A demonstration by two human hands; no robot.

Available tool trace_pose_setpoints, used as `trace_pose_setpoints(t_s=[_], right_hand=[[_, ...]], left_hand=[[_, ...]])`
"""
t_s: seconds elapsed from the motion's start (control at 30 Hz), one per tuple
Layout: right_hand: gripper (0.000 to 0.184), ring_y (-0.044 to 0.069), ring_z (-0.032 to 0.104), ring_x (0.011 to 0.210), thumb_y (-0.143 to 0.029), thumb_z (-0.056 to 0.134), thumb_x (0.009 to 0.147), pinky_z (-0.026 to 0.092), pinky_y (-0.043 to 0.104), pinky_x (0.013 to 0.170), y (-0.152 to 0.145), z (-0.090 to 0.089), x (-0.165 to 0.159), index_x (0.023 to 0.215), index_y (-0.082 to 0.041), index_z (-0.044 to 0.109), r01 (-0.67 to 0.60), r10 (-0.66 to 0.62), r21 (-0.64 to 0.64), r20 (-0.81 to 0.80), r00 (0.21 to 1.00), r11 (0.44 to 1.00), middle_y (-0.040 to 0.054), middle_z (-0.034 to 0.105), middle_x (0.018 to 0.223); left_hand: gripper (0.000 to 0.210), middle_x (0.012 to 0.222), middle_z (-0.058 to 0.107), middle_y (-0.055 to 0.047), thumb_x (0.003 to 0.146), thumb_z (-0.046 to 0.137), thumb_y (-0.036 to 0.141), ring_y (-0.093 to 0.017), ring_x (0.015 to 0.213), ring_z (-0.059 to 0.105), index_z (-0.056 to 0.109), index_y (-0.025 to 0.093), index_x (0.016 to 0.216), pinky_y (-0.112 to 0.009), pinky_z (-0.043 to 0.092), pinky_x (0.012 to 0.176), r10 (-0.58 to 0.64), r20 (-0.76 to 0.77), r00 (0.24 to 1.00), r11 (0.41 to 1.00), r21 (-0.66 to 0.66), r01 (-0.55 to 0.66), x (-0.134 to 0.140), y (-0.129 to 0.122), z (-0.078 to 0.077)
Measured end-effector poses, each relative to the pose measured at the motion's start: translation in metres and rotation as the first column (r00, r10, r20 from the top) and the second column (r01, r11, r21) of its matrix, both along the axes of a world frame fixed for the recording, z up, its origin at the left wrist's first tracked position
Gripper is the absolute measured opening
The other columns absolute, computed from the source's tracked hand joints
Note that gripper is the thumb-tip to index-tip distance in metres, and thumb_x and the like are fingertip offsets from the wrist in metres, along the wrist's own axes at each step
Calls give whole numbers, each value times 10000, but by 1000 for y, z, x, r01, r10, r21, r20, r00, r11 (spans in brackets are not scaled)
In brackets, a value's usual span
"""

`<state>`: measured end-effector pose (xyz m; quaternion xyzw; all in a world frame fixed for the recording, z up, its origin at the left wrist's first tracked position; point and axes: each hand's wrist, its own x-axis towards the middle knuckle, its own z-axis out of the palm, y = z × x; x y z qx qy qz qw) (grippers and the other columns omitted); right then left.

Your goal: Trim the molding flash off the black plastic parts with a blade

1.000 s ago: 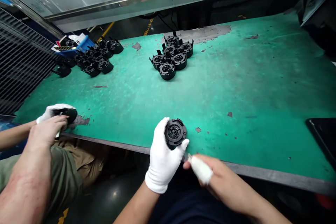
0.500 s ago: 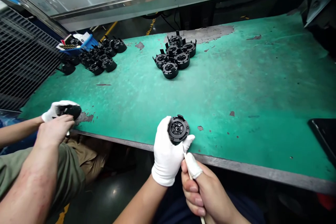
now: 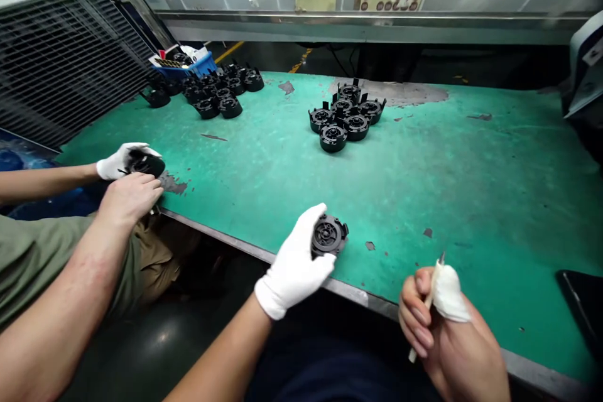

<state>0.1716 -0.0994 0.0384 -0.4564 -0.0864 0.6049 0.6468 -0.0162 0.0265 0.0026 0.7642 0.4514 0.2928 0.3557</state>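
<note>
My left hand (image 3: 294, 270), in a white glove, is closed around the edge of a round black plastic housing (image 3: 328, 235). The housing's ribbed face is turned up toward me, just above the front edge of the bench. Off to the right, my right hand (image 3: 452, 333) is bare except for a white cover on the thumb. It grips a slim pale-handled craft knife (image 3: 428, 303) between thumb and fingers, with the small metal tip pointing up. The knife is well apart from the housing.
Several similar black housings (image 3: 333, 138) stand grouped mid-bench on the worn green top (image 3: 264, 157). More housings (image 3: 230, 107) are by a blue basket (image 3: 205, 65) at the back left. A co-worker's hands (image 3: 129, 198) work on a dark part at left. A black flat object (image 3: 584, 308) lies at right.
My right hand has moved away from the left, to the right, with the knife. The housing has turned in my left hand. The view has swung left and levelled.
</note>
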Motion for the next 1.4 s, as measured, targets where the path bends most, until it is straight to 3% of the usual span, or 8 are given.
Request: trace_pose_setpoints(t_s=[0.2, 0.4, 0.6, 0.9, 1.13, 1.23, 1.33, 1.4], right_hand=[[463, 136, 446, 557, -632, 667, 1045, 390, 210, 462, -5, -29, 28, 1273, -230, 639, -166, 198, -111, 435, 878, 980, 14, 557, 830], [417, 319, 576, 1215, -465, 420, 1135, 495, 419, 1028, 37, -35, 51, 1377, -243, 677, -511, 369, -210, 900, 231, 833, 84, 634, 1314], [411, 273, 651, 1020, -296, 386, 1095, 541, 381, 857, 70, -25, 65, 1399, -241, 656, -612, 305, -355, 933, -189, 706, 80, 671, 1167], [408, 217, 616, 876, -283, 338, 1144, 466, 333, 755, 65, -19, 88, 1461, -259, 593, -723, 321, -425, 902, -289, 544, 50, 630, 1002], [398, 223, 602, 783, -311, 354, 1142, 410, 327, 650, 69, -19, 92, 1458, -257, 591, -671, 157, -473, 865, -476, 571, 50, 617, 930], [425, 248, 627, 779, -329, 336, 1128, 380, 335, 594, 77, -19, 102, 1434, -233, 615, -536, 104, -464, 816, -568, 706, 63, 636, 913], [376, 242, 658, 860, -351, 383, 1134, 412, 329, 625, 81, -16, 112, 1391, -233, 630, -497, 82, -380, 850, -521, 780, 55, 667, 1042], [339, 215, 655, 879, -330, 400, 1145, 442, 316, 687, 79, -14, 113, 1402, -251, 606, -612, 102, -374, 896, -431, 696, 42, 658, 1094]], left_hand=[[579, 1625, 408, -120, 990, 579, 262, -269, 1504, 425, 377, 259, 1533, -488, 390, 1253, 282, 424, 861, 959, -95, -267, -28, 10, -1], [985, 1653, 345, -148, 785, 844, 508, -337, 1522, 377, 315, 252, 1576, -546, 351, 1261, 292, 62, 955, 956, -6, -292, 4, -2, -4], [928, 1413, 614, -124, 739, 854, 397, -305, 1308, 620, 398, 215, 1527, -491, 502, 1163, 213, 68, 975, 976, 28, -215, 16, -2, -9], [860, 1429, 593, -152, 748, 806, 355, -323, 1323, 603, 417, 203, 1500, -491, 513, 1152, 30, -2, 1000, 985, 170, -29, 11, -3, -8], [839, 1416, 594, -127, 744, 797, 345, -316, 1324, 595, 426, 237, 1489, -492, 509, 1149, -23, 41, 999, 985, 172, 16, 11, 1, -8], [825, 1398, 603, -115, 729, 800, 322, -303, 1319, 595, 439, 236, 1467, -474, 506, 1150, -36, 46, 998, 985, 172, 28, 12, 3, -6], [816, 1385, 608, -107, 721, 797, 305, -295, 1308, 600, 443, 232, 1453, -462, 507, 1147, -46, 45, 998, 984, 175, 37, 12, 4, -5], [810, 1377, 610, -105, 726, 799, 314, -296, 1303, 603, 441, 234, 1448, -464, 512, 1140, -52, 46, 998, 983, 176, 43, 12, 5, -4]])
